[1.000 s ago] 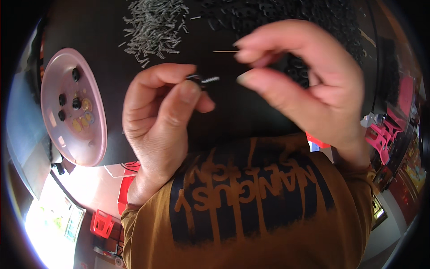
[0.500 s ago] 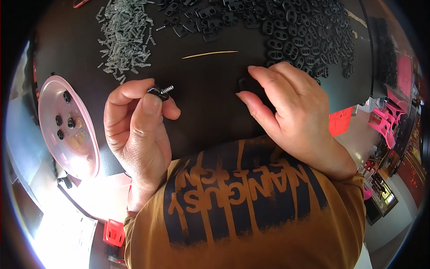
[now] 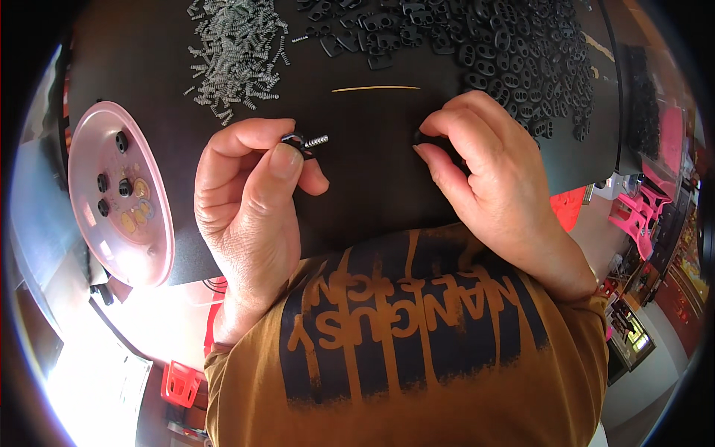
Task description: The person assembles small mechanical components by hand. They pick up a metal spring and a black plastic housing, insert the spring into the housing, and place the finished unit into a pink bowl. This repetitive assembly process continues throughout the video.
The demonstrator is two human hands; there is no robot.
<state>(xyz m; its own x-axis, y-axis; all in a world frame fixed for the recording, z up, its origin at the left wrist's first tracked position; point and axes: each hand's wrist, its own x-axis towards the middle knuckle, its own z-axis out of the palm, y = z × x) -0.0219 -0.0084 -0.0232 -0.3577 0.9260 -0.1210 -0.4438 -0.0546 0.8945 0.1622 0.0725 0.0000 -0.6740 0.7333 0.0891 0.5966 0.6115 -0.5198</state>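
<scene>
Between thumb and fingertips, my left hand (image 3: 257,201) pinches a small black cord lock part (image 3: 296,141). A metal coil spring (image 3: 317,141) sticks out of it to the right. My right hand (image 3: 491,156) has its thumb and forefinger closed about a small black plastic piece (image 3: 418,138) low over the dark table; most of that piece is hidden by the fingertips. A pale wooden toothpick (image 3: 376,89) lies on the table between the hands, a little farther off.
A heap of metal springs (image 3: 234,56) lies at the far left. Black two-holed cord lock parts (image 3: 514,52) spread across the far right. At the left edge, a translucent pink tray (image 3: 160,257) holds several black pieces. A pink stool (image 3: 642,216) stands off to the right.
My right thumb and forefinger have drawn together about the black piece. My left hand still holds its part and spring. The whole view has shifted slightly.
</scene>
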